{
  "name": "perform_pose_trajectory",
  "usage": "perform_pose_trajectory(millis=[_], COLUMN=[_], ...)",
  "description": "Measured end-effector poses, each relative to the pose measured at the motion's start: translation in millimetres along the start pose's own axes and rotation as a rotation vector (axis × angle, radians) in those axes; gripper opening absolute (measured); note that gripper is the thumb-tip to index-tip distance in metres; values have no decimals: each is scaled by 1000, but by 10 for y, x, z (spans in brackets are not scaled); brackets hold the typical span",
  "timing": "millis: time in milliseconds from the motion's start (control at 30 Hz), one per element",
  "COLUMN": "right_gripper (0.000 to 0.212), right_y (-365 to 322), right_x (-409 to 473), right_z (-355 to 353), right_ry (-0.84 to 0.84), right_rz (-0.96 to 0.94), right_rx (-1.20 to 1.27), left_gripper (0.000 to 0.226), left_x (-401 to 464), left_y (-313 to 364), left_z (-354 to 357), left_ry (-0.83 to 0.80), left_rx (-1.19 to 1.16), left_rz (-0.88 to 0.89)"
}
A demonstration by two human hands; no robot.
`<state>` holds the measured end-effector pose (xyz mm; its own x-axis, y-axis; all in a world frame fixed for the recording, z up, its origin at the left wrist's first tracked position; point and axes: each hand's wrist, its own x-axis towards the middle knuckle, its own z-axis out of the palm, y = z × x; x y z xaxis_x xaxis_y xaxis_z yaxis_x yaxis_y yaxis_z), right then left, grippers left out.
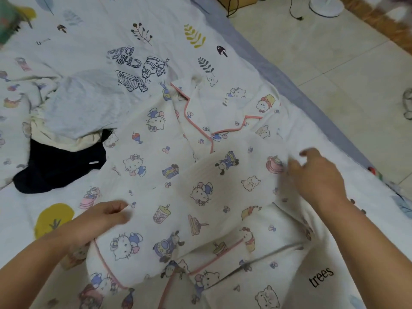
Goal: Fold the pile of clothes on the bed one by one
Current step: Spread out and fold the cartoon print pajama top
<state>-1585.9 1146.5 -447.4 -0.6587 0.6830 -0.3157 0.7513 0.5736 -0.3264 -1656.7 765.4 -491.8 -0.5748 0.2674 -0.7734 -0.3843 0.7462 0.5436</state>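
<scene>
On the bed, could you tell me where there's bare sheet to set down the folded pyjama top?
Bare sheet lies above the pyjama top, toward the grey bed edge, and near the yellow print beside the left hand. The clothes pile crowds the left.

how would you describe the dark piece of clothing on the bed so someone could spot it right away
Start at the bed sheet, white with small printed plants. On its left side is a heap of clothes, beside the cartoon-print pajama top under both hands. At the near edge of that heap, below a grey garment, lies the black garment, the only dark item among pale ones.
</scene>
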Motion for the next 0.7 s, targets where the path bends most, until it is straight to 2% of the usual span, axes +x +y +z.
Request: perform_pose_trajectory(millis=[67,100,167,233,267,300,333,400,467,500,567,600,700], right_gripper=[59,58,29,7,10,15,18,15,34,46,60,64,81], right_y=[-201,-240,-211,-152,-120,-87,-61,-59,-155,-232,-402,-472,-471], right_x=[116,184,368,552,631,701,762,837,762,663,370,208,-122], right_z=[160,260,396,374,332,294,270,279,298,315,432,551,1023], right_ry=[-61,-107,-88,80,148,174,173,114,131,212,335,307,-10], right_rz=[-4,-25,-136,-214,-213,-197,-171,-60,42,19,-162,-263,-384], right_rx=[-44,-117,-233,-190,-134,-100,-91,-79,-56,-39,-36,-65,-292], left_gripper=[46,36,19,16,7,6,14,24,24,29,43,49,58], left_x=[11,19,30,70,104,116,143,159,147,146,152,161,272], left_y=[-43,-51,-51,-58,-69,-43,-36,-8,26,19,33,45,-104], left_z=[-38,-35,7,59,73,90,107,133,161,191,306,378,560], left_ry=[-67,-77,-35,174,288,359,394,429,586,704,826,835,655], left_rx=[112,136,77,26,32,52,99,241,436,522,647,695,885], left_rz=[9,28,107,198,224,233,219,161,142,197,384,467,557])
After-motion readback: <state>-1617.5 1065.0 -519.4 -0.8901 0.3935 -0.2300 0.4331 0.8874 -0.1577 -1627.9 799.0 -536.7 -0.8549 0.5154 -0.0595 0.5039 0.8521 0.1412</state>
